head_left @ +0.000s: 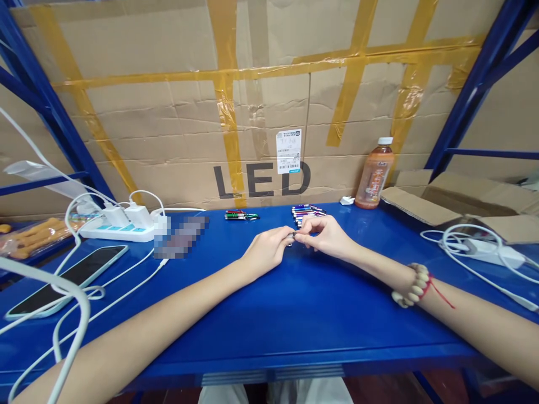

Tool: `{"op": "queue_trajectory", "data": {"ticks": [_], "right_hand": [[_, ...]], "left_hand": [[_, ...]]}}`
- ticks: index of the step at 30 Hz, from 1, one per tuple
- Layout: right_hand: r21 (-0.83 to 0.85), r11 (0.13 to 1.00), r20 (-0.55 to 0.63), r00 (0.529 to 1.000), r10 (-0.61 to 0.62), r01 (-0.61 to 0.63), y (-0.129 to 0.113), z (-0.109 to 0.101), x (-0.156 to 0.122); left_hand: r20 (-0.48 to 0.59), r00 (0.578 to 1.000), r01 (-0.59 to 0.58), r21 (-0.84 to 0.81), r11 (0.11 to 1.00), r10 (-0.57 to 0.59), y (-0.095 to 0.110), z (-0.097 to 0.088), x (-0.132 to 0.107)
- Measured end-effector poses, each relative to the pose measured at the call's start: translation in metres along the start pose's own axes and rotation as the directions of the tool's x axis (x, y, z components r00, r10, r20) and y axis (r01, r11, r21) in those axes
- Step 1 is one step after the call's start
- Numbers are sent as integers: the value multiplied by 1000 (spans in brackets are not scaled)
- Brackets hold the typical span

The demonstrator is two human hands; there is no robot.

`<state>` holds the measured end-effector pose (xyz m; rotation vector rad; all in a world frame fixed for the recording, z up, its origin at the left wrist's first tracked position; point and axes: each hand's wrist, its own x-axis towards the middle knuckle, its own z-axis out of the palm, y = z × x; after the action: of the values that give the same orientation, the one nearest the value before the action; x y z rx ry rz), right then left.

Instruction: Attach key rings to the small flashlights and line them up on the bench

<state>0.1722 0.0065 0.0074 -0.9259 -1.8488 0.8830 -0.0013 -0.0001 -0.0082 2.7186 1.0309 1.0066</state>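
Above the middle of the blue tabletop, my left hand (269, 251) and my right hand (323, 235) meet fingertip to fingertip. Both are closed in a pinch on a small silvery piece (291, 235), mostly covered by the fingers, so its kind does not show. Just behind my right hand lies a group of several pens (304, 211), blue, purple and silver. A smaller bunch of pens (241, 215), red, green and dark, rests to the left, beyond my left hand. A beaded bracelet with a red cord circles my right wrist.
On the left are a white power strip (120, 228) with plugged chargers, a phone (67, 280) and loose white cables. At the back right stands a drink bottle (374, 175) beside an open cardboard box (448, 197). A white adapter (497, 253) with coiled cable lies right.
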Motion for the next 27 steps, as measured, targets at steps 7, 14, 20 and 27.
{"op": "queue_trajectory", "data": {"ticks": [7, 14, 20, 27], "right_hand": [[65, 980, -17, 982, 189, -188, -1, 4, 1], [95, 966, -11, 970, 244, -242, 1, 2, 3], [102, 951, 6, 956, 294, -293, -1, 0, 5], [106, 960, -9, 965, 261, -259, -1, 0, 5]], "left_hand": [[-75, 997, 12, 149, 989, -1, -4, 2, 0], [-79, 995, 63, 124, 990, -53, -2, 1, 1], [-58, 995, 85, 71, 994, -81, 0, -1, 3], [5, 984, 180, -127, 975, -181, -3, 0, 6]]}}
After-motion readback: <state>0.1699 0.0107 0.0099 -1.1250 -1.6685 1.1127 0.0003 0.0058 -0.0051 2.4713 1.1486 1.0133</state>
